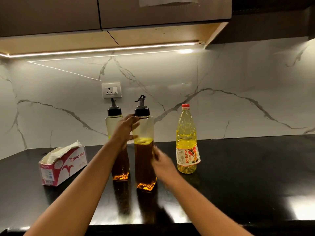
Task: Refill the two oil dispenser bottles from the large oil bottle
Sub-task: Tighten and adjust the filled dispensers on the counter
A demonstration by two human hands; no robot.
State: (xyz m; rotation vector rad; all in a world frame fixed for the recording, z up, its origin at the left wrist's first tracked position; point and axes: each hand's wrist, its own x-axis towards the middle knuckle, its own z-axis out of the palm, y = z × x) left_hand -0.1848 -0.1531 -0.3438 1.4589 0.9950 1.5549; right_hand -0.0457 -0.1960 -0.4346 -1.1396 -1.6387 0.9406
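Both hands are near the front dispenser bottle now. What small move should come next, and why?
Probably close the left hand on the front dispenser bottle to steady it, so the right hand can unscrew its black cap. The cap is still on, and the large oil bottle stands capped and untouched.

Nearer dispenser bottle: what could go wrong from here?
1. The nearer dispenser bottle is tall and narrow; the blurred right hand could knock it over.
2. It is already over half full, so it may overflow.
3. The large oil bottle stands close by and could topple.
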